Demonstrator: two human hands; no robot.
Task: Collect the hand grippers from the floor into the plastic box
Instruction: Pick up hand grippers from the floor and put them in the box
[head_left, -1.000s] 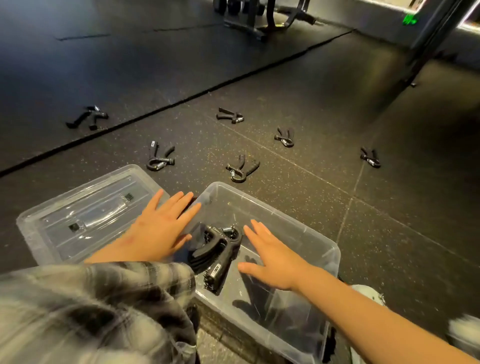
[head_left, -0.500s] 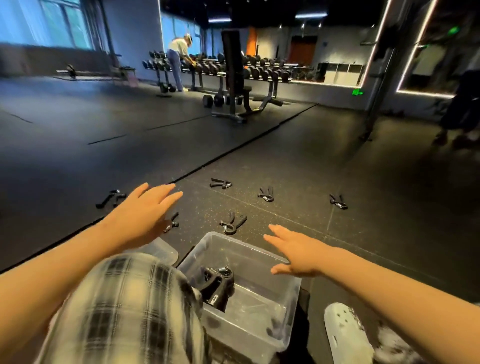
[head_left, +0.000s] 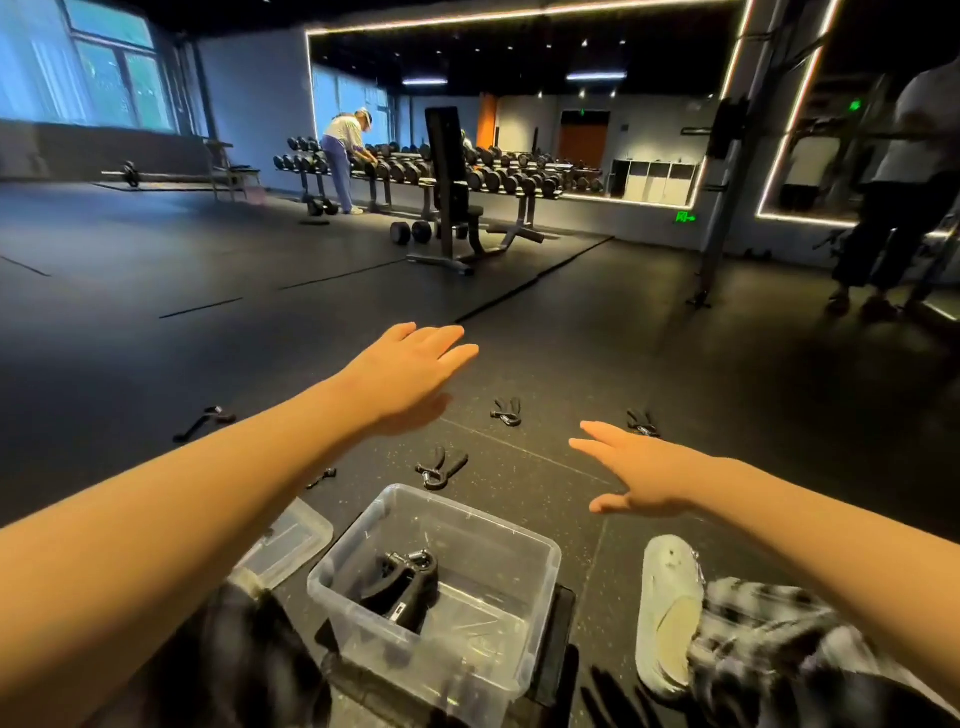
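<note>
Your left hand (head_left: 410, 364) and right hand (head_left: 639, 473) hover spread and empty. One hand gripper (head_left: 405, 587) lies in the box (head_left: 467, 660); next, reach the floor gripper (head_left: 440, 467) just beyond, twelve o'clock.

The left forearm (head_left: 208, 499) hides most of one hand gripper (head_left: 323, 475).

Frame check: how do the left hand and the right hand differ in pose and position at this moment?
The left hand reaches farther forward and sits higher in the view than the right hand, which hovers just past the far right corner of the plastic box. The left hand's fingers lie close together, while the right hand's thumb juts out sideways. Both are open, palm down, and hold nothing.
</note>
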